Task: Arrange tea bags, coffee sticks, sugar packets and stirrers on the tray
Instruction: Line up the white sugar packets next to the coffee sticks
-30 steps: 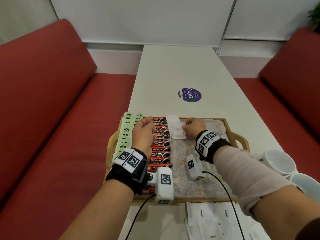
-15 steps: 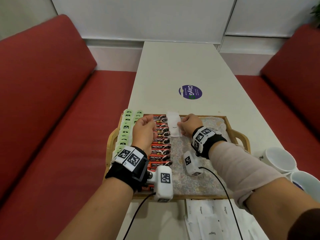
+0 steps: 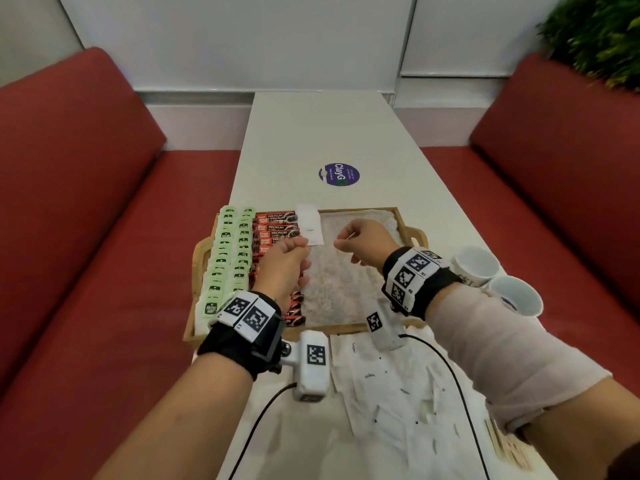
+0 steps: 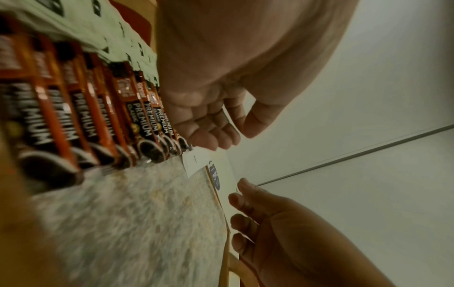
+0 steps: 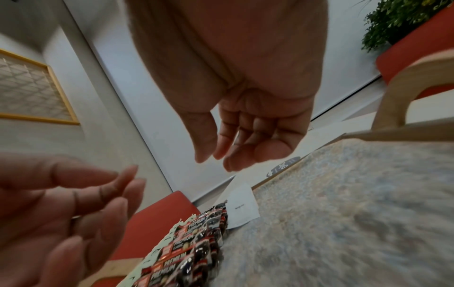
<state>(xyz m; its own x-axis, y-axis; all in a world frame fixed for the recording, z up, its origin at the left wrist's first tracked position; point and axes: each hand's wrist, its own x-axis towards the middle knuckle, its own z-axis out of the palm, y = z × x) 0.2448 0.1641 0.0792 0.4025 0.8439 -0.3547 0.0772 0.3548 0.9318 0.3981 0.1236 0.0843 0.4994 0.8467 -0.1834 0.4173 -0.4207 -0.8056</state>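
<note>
Sugar packets (image 3: 309, 225), white, two or so overlapping at the tray's far edge, just right of the coffee-stick column; the farthest one pokes over the far rim. Wooden tray (image 3: 410, 233) on the white table (image 3: 311, 133), patterned liner mostly bare on its right half.

Coffee sticks (image 3: 277, 225) in one overlapped column; green tea bags (image 3: 228, 251) in two columns at the tray's left.

Left hand (image 3: 282, 268) above the coffee sticks, fingers loosely curled, thumb apart, holding nothing (left wrist view confirms). Right hand (image 3: 363, 240) above the liner, fingers loosely curled, empty per the right wrist view.

Loose sugar packets (image 3: 388, 382) scattered on the table just in front of the tray; wooden stirrers (image 3: 502, 441) at the near right. Two white cups (image 3: 495, 278) right of the tray.

Judgement: sugar column barely begun. Next packet wants picking singly from the loose pile, a pinch at one edge, then laying it to overlap the last one, edges parallel to the coffee sticks, nearer side showing. Steady the row with the left hand so thin paper does not skate on the liner.
</note>
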